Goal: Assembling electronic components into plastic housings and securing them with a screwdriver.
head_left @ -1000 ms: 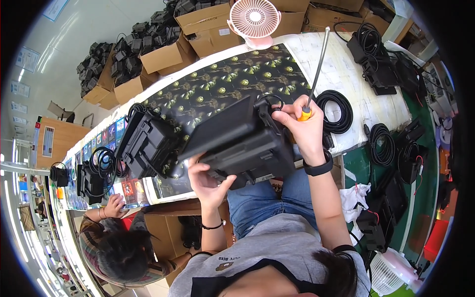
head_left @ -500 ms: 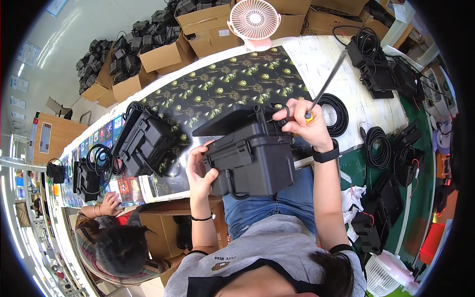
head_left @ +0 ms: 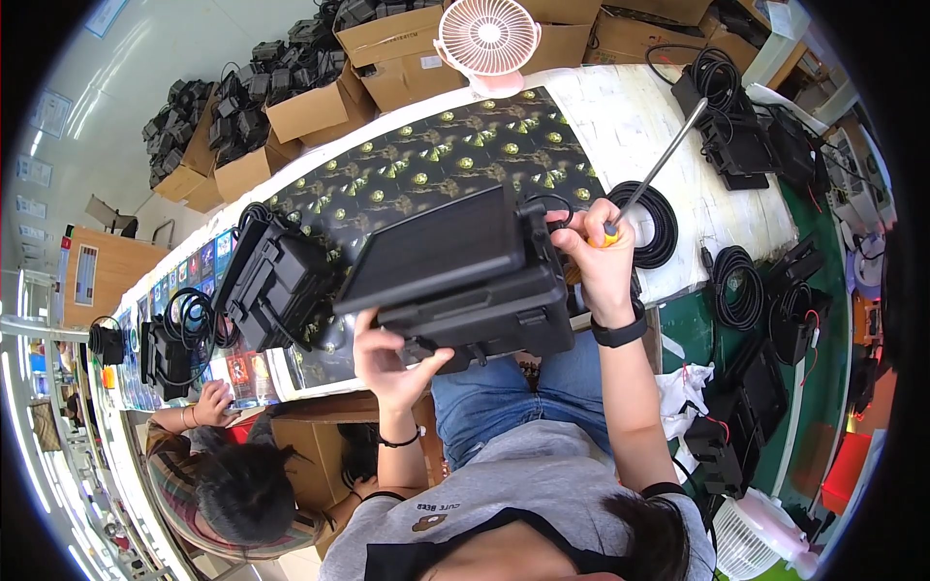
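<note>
A black plastic box with latches is held up over my lap at the table's edge, tilted. A flat, dark, framed panel is attached along its upper side. My left hand grips the box's left end, thumb below and fingers toward the panel. My right hand is at the right end, holding a screwdriver with a yellow handle; its shaft points up and away to the right. The fingertips of this hand also touch the box's side near a short black cable.
A similar black box and coiled cables stand left on the patterned mat. Cable coils and more black units lie right. A pink fan and cardboard boxes are at the back. Another person sits at lower left.
The box has been tipped and turned, so the panel's broad face now shows. My left hand has moved slightly lower left. The screwdriver's shaft has swung to the right.
</note>
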